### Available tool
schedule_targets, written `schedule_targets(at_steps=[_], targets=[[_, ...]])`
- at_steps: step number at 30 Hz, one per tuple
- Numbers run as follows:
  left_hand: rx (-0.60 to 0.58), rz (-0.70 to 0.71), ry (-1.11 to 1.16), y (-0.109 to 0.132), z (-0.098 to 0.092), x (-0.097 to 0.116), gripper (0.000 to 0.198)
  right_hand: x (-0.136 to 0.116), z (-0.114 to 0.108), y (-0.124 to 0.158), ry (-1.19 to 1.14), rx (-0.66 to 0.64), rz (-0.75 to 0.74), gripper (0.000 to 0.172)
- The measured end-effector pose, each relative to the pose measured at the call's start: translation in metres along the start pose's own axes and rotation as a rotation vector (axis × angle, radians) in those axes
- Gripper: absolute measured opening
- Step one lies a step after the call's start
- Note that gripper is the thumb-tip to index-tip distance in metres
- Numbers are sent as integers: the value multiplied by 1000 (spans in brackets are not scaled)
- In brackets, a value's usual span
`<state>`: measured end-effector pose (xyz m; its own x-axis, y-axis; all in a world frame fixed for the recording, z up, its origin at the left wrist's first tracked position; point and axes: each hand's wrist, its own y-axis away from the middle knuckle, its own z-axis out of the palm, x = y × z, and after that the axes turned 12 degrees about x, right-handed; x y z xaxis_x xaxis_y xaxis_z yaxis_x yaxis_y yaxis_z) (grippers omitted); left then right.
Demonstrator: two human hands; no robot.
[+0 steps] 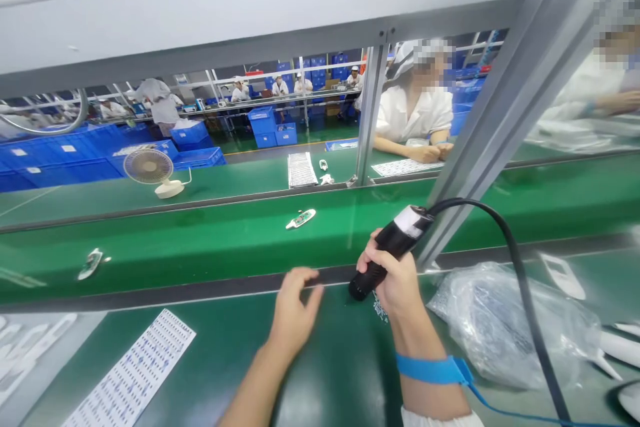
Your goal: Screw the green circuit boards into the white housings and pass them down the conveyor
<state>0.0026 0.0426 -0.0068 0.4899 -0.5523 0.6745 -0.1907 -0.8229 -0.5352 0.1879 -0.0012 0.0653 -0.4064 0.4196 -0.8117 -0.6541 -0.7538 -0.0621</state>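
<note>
My right hand (395,273) is wrapped round a black corded electric screwdriver (390,247), which is tilted with its lower end toward the bench. From its upper end a black cable loops down to the right. A blue wrist strap (430,369) circles that forearm. Beside the wrist lies a small pile of screws (380,307), partly hidden by the hand. My left hand (296,307) is empty, thumb and fingers apart, above the bench near the green conveyor belt (210,240). Beyond it, a small white housing with parts inside (301,219) rests on the belt.
Another white housing (91,264) is on the belt at left. A sheet of labels (133,373) lies on the bench. To the right are a clear plastic bag (515,320) and white parts. A metal post (480,107) rises nearby; across the belt, a co-worker (415,113) sits.
</note>
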Motion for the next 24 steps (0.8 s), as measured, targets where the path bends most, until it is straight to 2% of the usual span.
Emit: schedule_targets(at_steps=[2,4,8,11,15,24], targets=[[-75,8,65,33,-4,14,20,2,2,2,-39,-29,27,25],[-143,-1,66,46,-6,22,23,4,4,3,-53,-63,45,24],[-216,10,12,42,-7,25,25,5,6,6,-59,-98,62,24],[-252,48,-36,38,-6,25,19,5,7,6,-65,-107,75,25],[-257,63,-62,40,-3,26,7,5,6,6,-70,-141,98,25],[-256,11,-60,41,-6,30,4,7,9,10,-20,-183,101,24]])
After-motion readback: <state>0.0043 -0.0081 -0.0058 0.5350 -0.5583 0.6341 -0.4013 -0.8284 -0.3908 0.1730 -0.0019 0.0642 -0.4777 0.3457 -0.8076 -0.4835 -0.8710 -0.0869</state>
